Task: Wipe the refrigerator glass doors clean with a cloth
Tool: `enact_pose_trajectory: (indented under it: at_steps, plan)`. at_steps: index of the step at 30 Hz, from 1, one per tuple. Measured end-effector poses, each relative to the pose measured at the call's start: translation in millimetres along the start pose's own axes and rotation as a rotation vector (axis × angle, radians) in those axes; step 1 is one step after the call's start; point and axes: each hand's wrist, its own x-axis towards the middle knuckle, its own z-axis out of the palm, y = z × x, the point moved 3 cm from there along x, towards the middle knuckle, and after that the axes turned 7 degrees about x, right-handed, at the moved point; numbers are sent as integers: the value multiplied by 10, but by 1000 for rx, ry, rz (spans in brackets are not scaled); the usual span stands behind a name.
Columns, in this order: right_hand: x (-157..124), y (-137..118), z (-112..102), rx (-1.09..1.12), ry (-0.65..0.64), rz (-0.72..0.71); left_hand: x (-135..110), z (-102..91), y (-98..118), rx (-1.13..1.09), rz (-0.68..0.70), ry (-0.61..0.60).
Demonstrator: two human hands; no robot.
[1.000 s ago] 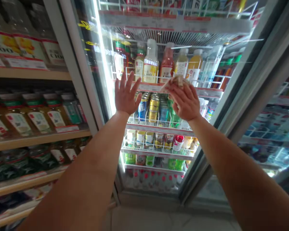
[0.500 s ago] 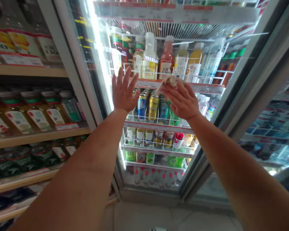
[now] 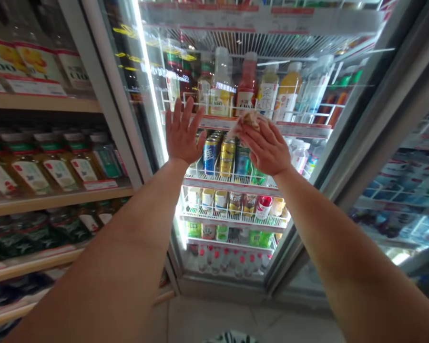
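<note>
While before a cooler [image 3: 111, 95] of cans [image 3: 228, 155], left hand [image 3: 181, 139] splayed apart, right hand [image 3: 266, 150], grip tight on cloth [image 3: 249, 119].

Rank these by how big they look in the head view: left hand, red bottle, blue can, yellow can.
1. left hand, though it is nearest the camera.
2. red bottle.
3. blue can and yellow can: they look alike, so no ranking.
</note>
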Motion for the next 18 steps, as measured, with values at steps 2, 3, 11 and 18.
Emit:
enact_pose_trajectory:
  at_steps: [2, 3, 11, 18]
  plan:
    - [5, 2, -12, -30, 97, 97, -2, -8, 6, 1, -5, 4]
    - [3, 3, -18, -44, 129, 126, -2, -12, 9, 7, -5, 9]
    - [-16, -30, -2, 26, -158, -135, 2, 5, -5, 10, 7, 13]
    - [-34, 51, -22, -191, 211, 132, -4, 25, -28, -69, 28, 37]
